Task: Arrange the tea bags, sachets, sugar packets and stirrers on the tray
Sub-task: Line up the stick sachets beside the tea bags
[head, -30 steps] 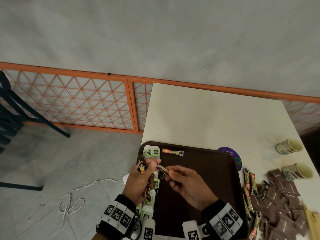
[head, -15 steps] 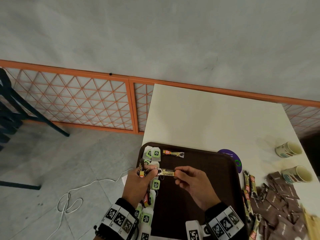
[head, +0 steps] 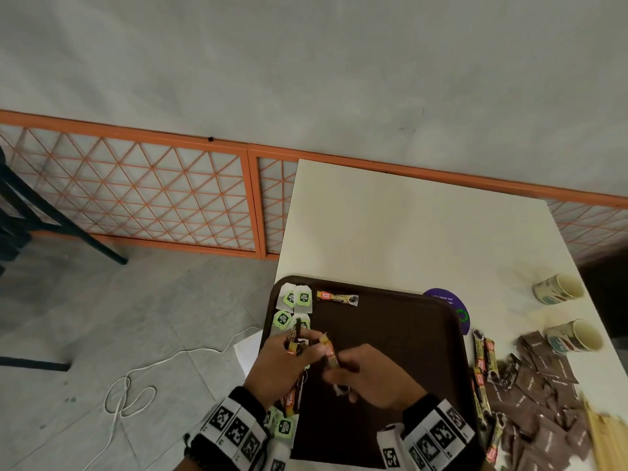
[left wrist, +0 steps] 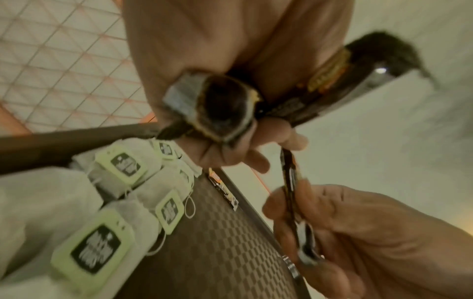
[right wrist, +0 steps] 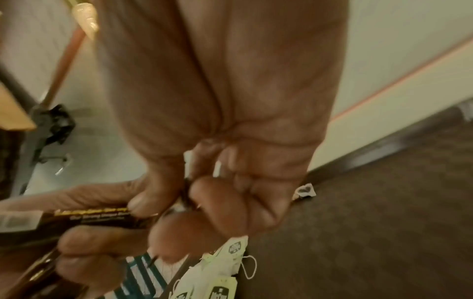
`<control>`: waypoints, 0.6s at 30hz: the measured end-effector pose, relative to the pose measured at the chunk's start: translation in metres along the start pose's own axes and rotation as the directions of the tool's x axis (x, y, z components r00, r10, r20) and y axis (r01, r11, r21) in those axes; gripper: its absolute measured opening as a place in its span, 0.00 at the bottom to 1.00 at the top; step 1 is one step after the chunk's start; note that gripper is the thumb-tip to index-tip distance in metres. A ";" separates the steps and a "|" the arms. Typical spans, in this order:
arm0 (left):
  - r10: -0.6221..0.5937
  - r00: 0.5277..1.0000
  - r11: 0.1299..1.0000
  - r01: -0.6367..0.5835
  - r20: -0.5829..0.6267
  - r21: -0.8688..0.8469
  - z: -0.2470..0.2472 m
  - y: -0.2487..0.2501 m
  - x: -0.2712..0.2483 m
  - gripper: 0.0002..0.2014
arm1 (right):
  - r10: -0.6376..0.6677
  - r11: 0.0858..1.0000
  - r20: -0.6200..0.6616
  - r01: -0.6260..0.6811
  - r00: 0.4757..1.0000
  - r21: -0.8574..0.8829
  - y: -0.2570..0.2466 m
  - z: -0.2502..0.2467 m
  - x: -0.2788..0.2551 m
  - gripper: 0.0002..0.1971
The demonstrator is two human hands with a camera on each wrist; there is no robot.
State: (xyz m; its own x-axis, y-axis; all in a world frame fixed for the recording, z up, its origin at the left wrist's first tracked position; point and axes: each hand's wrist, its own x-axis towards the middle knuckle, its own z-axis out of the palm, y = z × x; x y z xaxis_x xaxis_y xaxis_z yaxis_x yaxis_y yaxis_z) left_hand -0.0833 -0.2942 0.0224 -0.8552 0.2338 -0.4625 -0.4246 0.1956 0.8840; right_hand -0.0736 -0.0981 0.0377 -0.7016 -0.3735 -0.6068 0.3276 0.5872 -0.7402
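Note:
A dark brown tray [head: 401, 334] lies at the table's near left corner. Tea bags [head: 299, 297] with green tags run down its left side, and one coffee sachet [head: 337, 296] lies along its far edge. My left hand [head: 285, 363] grips a bundle of coffee sachets [left wrist: 330, 81] above the tea bags [left wrist: 122, 165]. My right hand [head: 370, 379] pinches a single sachet [head: 330, 351] by one end; its other end sits at my left fingertips [left wrist: 286, 135]. That sachet [left wrist: 294, 192] shows edge-on in the left wrist view. The right wrist view shows the same sachet [right wrist: 97, 217] between my fingers.
Loose coffee sachets [head: 482, 355] and brown sugar packets [head: 543, 402] lie heaped right of the tray. Two paper cups [head: 574, 338] lie on their sides at the table's right edge. A purple round sticker [head: 452, 304] sits past the tray's far right corner. A white cable [head: 129, 396] trails on the floor.
The single sachet held between both hands has swung from lying level to pointing up and away. Both hands have shifted slightly toward me over the tray's left part.

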 end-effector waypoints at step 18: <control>-0.087 0.982 0.995 0.095 -0.168 0.043 -0.011 -0.017 -0.016 0.06 | 0.187 0.974 -0.671 -0.225 0.717 0.031 0.050 -0.043 0.077 0.16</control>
State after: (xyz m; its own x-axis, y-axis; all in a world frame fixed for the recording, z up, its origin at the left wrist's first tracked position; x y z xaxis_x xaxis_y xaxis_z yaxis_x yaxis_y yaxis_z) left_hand -0.0658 -0.3114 0.0155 -0.8531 0.0522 -0.5192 -0.4908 0.2575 0.8323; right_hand -0.1383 -0.0665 -0.0336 -0.8665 0.3242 -0.3795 0.4968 0.6335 -0.5931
